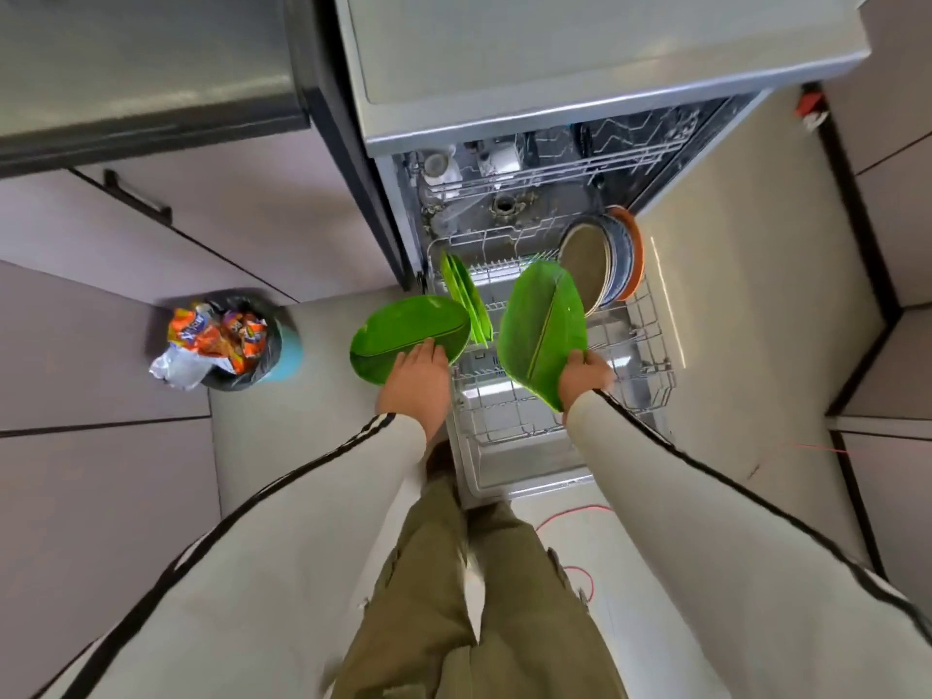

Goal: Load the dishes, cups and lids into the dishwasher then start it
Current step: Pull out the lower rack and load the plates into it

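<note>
The dishwasher stands open with its lower rack pulled out over the door. My left hand holds a green leaf-shaped plate by its near edge, left of the rack. Over the rack's middle, my right hand grips a second green leaf plate, tilted up. Several green plates stand on edge at the rack's left. Round plates in brown, blue and orange stand at its back right. White cups sit in the upper rack.
A bin lined with a black bag and full of snack wrappers stands on the floor at the left. Cabinet fronts run along the left. A red cable lies on the floor near my feet.
</note>
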Available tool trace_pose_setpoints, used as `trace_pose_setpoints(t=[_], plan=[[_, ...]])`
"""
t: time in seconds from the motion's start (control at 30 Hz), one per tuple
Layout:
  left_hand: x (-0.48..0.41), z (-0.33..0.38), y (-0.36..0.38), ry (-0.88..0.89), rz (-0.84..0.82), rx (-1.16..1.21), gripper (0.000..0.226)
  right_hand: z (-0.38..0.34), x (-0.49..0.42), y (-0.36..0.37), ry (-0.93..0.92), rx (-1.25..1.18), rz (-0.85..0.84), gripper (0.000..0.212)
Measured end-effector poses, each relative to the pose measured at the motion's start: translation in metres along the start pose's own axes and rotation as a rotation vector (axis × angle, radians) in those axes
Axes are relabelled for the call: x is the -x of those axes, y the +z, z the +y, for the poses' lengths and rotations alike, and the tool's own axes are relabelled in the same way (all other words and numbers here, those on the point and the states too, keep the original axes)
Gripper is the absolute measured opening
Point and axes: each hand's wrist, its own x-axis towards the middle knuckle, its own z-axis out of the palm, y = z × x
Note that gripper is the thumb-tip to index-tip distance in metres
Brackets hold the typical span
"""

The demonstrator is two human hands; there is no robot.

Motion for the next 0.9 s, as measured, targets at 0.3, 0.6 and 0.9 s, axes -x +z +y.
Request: trace_pose_setpoints(t=[0.3,0.6,0.9], plan=[[-0.089,0.001,0.045,-0.059,0.066,0.049,0.064,-0.008,-0.096,0.048,0.239,-0.415,-0.337,0.043],[-0.148,0.008,0.135,-0.173,-0.004,0.047,0.067,0.044,-0.212,0.077,0.201,-0.353,-0.386,0.049],[-0.178,0.064,0.134,-0.309,0.352,0.552,0.047,0.049,-0.192,0.091,0.187,-0.460,-0.445,0.043]])
